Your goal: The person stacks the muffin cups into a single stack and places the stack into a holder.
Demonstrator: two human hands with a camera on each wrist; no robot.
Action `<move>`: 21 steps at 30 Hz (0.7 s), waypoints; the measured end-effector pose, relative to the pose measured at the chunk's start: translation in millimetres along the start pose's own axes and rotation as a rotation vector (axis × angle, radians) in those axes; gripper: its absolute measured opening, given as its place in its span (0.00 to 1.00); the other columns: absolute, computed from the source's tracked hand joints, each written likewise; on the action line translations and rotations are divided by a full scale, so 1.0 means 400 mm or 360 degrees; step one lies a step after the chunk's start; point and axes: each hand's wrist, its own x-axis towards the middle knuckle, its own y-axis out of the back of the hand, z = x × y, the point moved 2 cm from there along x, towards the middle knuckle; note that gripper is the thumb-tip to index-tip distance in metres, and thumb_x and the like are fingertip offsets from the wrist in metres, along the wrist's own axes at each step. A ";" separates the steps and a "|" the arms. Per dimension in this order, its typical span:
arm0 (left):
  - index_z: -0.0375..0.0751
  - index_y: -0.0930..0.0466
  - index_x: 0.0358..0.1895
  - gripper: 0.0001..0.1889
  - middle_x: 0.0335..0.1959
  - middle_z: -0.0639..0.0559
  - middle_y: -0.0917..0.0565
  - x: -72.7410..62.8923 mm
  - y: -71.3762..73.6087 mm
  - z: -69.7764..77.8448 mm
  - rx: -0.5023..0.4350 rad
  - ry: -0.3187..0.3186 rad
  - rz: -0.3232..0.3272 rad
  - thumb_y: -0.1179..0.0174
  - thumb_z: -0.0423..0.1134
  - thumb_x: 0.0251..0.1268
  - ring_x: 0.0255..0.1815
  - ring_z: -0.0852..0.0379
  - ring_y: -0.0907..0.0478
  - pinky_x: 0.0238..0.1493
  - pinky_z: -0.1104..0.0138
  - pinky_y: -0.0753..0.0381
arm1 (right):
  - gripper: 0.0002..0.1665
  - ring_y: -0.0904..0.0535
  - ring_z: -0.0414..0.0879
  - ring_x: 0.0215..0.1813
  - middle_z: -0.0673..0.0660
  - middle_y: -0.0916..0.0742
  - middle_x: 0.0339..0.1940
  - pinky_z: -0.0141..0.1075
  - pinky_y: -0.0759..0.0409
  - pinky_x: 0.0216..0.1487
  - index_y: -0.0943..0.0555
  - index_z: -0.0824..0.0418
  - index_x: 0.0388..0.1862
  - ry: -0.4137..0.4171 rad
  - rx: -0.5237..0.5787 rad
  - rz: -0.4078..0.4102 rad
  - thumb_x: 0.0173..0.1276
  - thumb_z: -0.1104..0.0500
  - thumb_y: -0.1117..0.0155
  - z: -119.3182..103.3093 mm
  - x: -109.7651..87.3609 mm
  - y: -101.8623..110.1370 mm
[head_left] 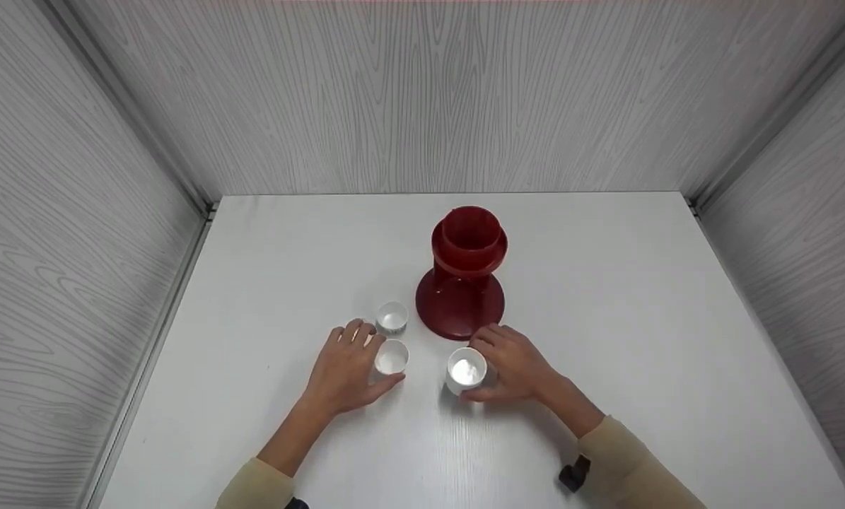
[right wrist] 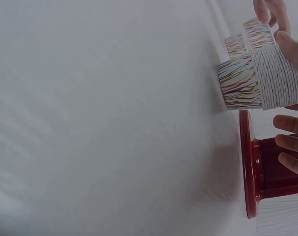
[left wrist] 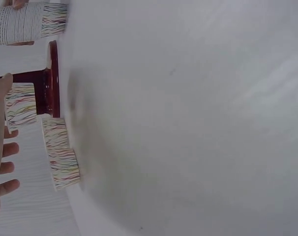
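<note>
Patterned cups (head_left: 392, 319) are grouped near the middle of the workspace, some in the person's hands and some on the surface. Grey wood-grain panels (head_left: 394, 92) rise at the back and along both sides, closing in a broad white table (head_left: 641, 318). Two beige sleeves (head_left: 638, 463) reach in from the near edge.

On the table stands a red stand (head_left: 457, 314), the biggest object there, with a round flat base, a stem and an open round top. It is just beyond the hands, a little right of the left hand's cup.

The right hand (head_left: 514, 367) pinches a stack (head_left: 466, 371) between thumb and finger, its remaining fingers held apart from one another. The left hand (head_left: 348, 371) pinches a single cup (head_left: 392, 358) in the same way, its other fingers pointing clear of it.

That stack is upright, many rims nested closely above one striped wall, near the front of the red base; whether its bottom touches the table, I cannot tell. The single cup is also upright, raised off the table. Two more cups (left wrist: 64, 169) stand side by side beneath the left hand's fingers; from the head view only one shows plainly.

Smallest is a dark piece (head_left: 574, 474) at the right cuff.
</note>
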 end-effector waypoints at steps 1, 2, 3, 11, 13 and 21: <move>0.43 0.16 0.53 0.36 0.49 0.47 0.15 0.003 0.003 0.003 -0.0008 -0.0007 0.0019 0.34 0.73 0.58 0.57 0.48 0.19 0.55 0.55 0.16 | 0.40 0.19 0.43 0.50 0.48 0.13 0.46 0.38 0.16 0.53 0.18 0.52 0.49 -0.0001 0.0000 -0.0004 0.52 0.23 0.26 0.000 0.000 0.001; 0.43 0.16 0.52 0.36 0.49 0.47 0.15 0.005 0.005 0.006 -0.0014 -0.0013 0.0036 0.34 0.73 0.58 0.57 0.48 0.19 0.55 0.55 0.16 | 0.40 0.19 0.43 0.50 0.48 0.13 0.46 0.39 0.15 0.54 0.18 0.52 0.49 -0.0008 0.0002 -0.0006 0.52 0.23 0.26 0.000 0.000 0.001; 0.43 0.16 0.52 0.36 0.50 0.47 0.15 0.007 0.007 0.009 -0.0022 -0.0019 0.0047 0.33 0.73 0.57 0.57 0.48 0.19 0.55 0.55 0.16 | 0.40 0.19 0.43 0.50 0.48 0.13 0.46 0.39 0.15 0.54 0.18 0.52 0.48 -0.0014 0.0007 -0.0007 0.52 0.23 0.25 0.000 0.001 0.001; 0.44 0.17 0.53 0.36 0.52 0.47 0.15 0.022 0.023 0.037 -0.0065 -0.0053 0.0046 0.36 0.73 0.59 0.58 0.47 0.19 0.57 0.54 0.17 | 0.40 0.18 0.43 0.51 0.48 0.13 0.47 0.40 0.14 0.56 0.17 0.51 0.48 -0.0052 0.0029 -0.0028 0.52 0.23 0.25 0.000 0.001 -0.002; 0.44 0.16 0.54 0.36 0.52 0.48 0.15 0.026 0.028 0.042 -0.0072 -0.0057 0.0052 0.36 0.73 0.60 0.58 0.48 0.19 0.58 0.54 0.17 | 0.40 0.18 0.44 0.51 0.49 0.13 0.46 0.40 0.14 0.55 0.17 0.51 0.48 -0.0045 0.0025 -0.0020 0.52 0.23 0.25 -0.001 0.001 -0.002; 0.47 0.16 0.52 0.34 0.52 0.52 0.15 0.043 0.046 0.065 -0.0147 -0.0062 0.0086 0.36 0.73 0.60 0.58 0.51 0.20 0.56 0.56 0.17 | 0.40 0.18 0.43 0.50 0.48 0.13 0.45 0.39 0.14 0.54 0.17 0.51 0.48 -0.0016 0.0009 0.0015 0.51 0.23 0.24 -0.001 0.001 0.000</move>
